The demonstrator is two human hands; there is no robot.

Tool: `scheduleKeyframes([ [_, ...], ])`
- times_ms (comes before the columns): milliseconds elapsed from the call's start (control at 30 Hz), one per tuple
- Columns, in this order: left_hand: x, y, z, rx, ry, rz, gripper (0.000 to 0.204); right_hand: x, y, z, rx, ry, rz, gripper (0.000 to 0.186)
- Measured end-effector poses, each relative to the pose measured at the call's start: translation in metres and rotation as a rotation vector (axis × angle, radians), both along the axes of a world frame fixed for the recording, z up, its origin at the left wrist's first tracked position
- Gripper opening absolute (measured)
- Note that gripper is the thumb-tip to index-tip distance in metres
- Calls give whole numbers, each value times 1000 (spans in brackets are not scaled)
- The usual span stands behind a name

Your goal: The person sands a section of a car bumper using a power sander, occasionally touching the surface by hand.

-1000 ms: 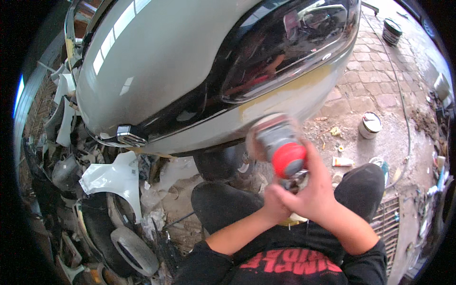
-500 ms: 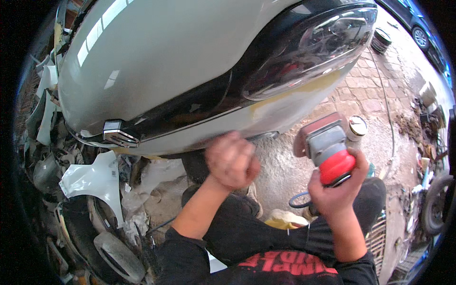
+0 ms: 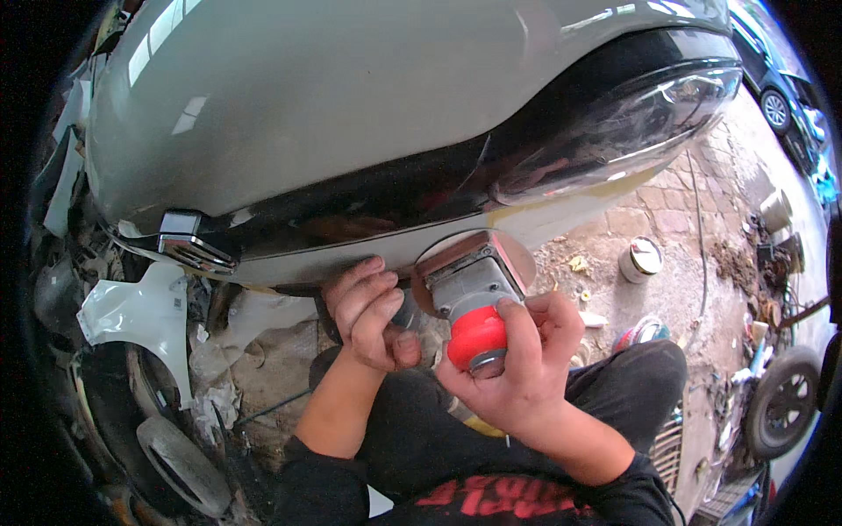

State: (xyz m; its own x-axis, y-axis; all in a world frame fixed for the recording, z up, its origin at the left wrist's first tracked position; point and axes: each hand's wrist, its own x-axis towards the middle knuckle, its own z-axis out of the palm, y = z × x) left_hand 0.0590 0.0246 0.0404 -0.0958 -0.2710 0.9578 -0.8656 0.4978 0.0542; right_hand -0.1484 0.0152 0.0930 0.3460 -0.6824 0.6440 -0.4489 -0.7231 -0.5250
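Observation:
Curved over the upper view is the grey vehicle body (image 3: 307, 105), with a black trim band (image 3: 351, 203) and a pale lower strip (image 3: 588, 193) carrying yellowish patches. My right hand (image 3: 526, 368) is closed round a power sander (image 3: 478, 329) with red grip and grey housing; its round pad lies on or just at the lower strip, partly hidden by the housing. To its left, my left hand (image 3: 368, 320) has fingers loosely curled and apart at the strip's lower edge, seemingly holding nothing. A chrome piece (image 3: 189, 232) sits on the body's left.
White panels (image 3: 132, 316), tyres and scrap crowd the left floor. On the right are a bucket (image 3: 640, 259), hose (image 3: 702, 237), wheel (image 3: 781, 403), debris and a grate (image 3: 668, 460). A dark car (image 3: 772, 79) stands beyond. My bent knees lie below my hands.
Both hands were together on the sander, then separated. Since half a second ago the sander has moved left to the lower strip, and my left hand has shifted slightly left, fingers loosening.

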Motion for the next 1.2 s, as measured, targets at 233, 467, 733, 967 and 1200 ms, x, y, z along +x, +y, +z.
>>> scheduleKeyframes([
  [233,1,-2,3,13,-7,6,32,1,-9,3,44,25,29,77],
  [467,5,1,8,44,4,-2,31,-10,-17,11,32,45,-133,74],
  [733,2,1,10,51,33,22,31,-12,-11,1,91,2,-137,74],
  [967,5,-4,3,10,43,-44,37,9,-4,11,127,5,-28,73],
  [1200,3,-7,3,-55,127,-102,49,11,-7,15,82,-1,20,73],
])
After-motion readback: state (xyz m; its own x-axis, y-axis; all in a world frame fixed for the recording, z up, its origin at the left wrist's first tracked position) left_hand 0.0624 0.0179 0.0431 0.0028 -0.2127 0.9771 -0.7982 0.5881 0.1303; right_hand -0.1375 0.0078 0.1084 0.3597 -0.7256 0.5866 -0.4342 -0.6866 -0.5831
